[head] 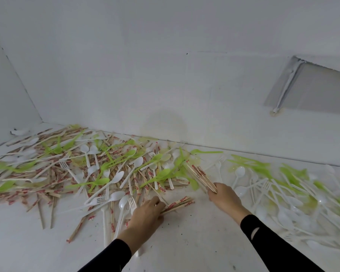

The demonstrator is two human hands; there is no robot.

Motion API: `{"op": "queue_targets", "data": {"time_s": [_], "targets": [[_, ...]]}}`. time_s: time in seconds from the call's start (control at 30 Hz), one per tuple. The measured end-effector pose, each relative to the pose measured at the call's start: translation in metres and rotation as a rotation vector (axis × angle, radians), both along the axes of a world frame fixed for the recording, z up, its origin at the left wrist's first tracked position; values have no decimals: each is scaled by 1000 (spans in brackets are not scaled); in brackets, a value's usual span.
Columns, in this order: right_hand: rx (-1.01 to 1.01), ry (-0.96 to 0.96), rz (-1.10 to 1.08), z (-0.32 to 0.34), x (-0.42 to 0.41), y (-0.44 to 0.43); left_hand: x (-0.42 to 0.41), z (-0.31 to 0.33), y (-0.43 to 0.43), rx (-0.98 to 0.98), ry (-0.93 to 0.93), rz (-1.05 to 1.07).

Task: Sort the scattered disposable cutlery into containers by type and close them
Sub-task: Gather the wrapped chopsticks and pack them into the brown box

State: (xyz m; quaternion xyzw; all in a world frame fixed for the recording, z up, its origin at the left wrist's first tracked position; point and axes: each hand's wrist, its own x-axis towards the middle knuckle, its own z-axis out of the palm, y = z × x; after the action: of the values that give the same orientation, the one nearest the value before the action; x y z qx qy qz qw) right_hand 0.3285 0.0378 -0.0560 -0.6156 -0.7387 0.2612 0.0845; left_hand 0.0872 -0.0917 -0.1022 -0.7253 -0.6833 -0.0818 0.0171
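Note:
A big heap of mixed cutlery (98, 169) covers the white floor at left and centre: green spoons, white spoons and forks, red-wrapped wooden chopsticks. My left hand (145, 216) grips a small bundle of wrapped chopsticks (180, 204) that points right, low over the floor. My right hand (223, 199) holds a thicker bundle of chopsticks (199, 176) slanting up and left toward the heap. A second spread of white and green plastic cutlery (294, 191) lies at right. No container is in view.
White walls close the space at the back and left, meeting in a corner at far left. A grey panel (312, 89) with a white pipe is set into the back wall at right. Bare floor (185, 242) lies between my forearms and the heap.

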Motion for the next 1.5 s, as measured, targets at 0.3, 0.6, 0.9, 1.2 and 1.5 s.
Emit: {"op": "queue_targets", "data": {"time_s": [0.3,0.6,0.9,1.2,1.5], "targets": [[-405,541,-186,12,-6,-8,6,42,7,-45,-551,13],[-434,715,-43,15,-54,-28,-25,92,8,165,-1344,212],[-242,540,133,8,-105,-35,-58,87,-2,355,-1485,437],[-112,294,100,-10,-128,-21,-84,96,5,446,-1532,642],[-162,295,111,-14,-126,0,-109,54,18,-68,-630,570]]}}
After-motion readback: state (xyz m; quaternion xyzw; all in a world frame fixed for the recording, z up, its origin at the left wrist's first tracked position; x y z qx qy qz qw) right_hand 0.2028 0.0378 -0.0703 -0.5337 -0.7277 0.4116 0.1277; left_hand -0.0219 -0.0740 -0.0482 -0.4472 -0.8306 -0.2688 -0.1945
